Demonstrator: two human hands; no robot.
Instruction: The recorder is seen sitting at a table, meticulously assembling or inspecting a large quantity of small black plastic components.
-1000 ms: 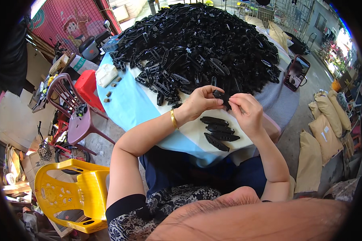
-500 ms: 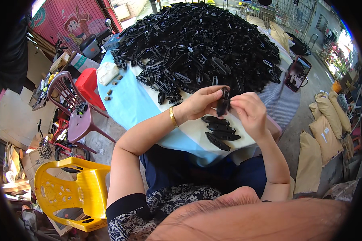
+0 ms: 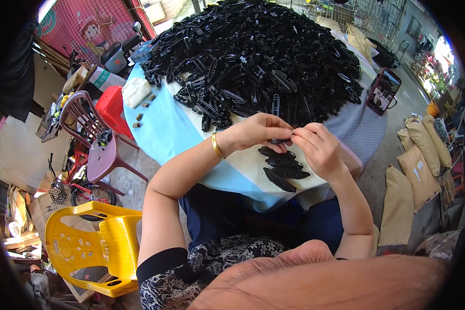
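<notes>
Since half a second ago the small black plastic part (image 3: 280,140) has dropped from standing upright between the fingertips to lying low and nearly hidden between them, and both hands have settled a little nearer the table edge. The left hand (image 3: 259,132) pinches the part from the left with thumb and forefingers pressed together on it, a gold bangle (image 3: 216,146) on its wrist; the right hand (image 3: 319,150) meets it from the right, its fingertips closed on the same part, so that only a dark sliver shows between the two hands. The part is held just above the near edge of the table, over a light blue tablecloth (image 3: 165,129). Directly below the hands, on the cloth, lies a short row of finished black oval pieces (image 3: 284,170), side by side and touching, the nearest one close to the table's edge. Beyond the hands, covering the far and middle of the table, rises a big heap of loose black plastic parts (image 3: 253,57). To the far right of the heap a smartphone (image 3: 383,91) lies propped on a checked grey cloth. On the far left of the table sit a folded white cloth (image 3: 135,92) and a few small brown blocks (image 3: 142,111). Left of the table stand a maroon plastic chair (image 3: 90,139) and a red stool (image 3: 111,106); nearer, at lower left, is a yellow plastic chair (image 3: 88,248). On the right, on the floor, lean several tan sacks (image 3: 416,170).
</notes>
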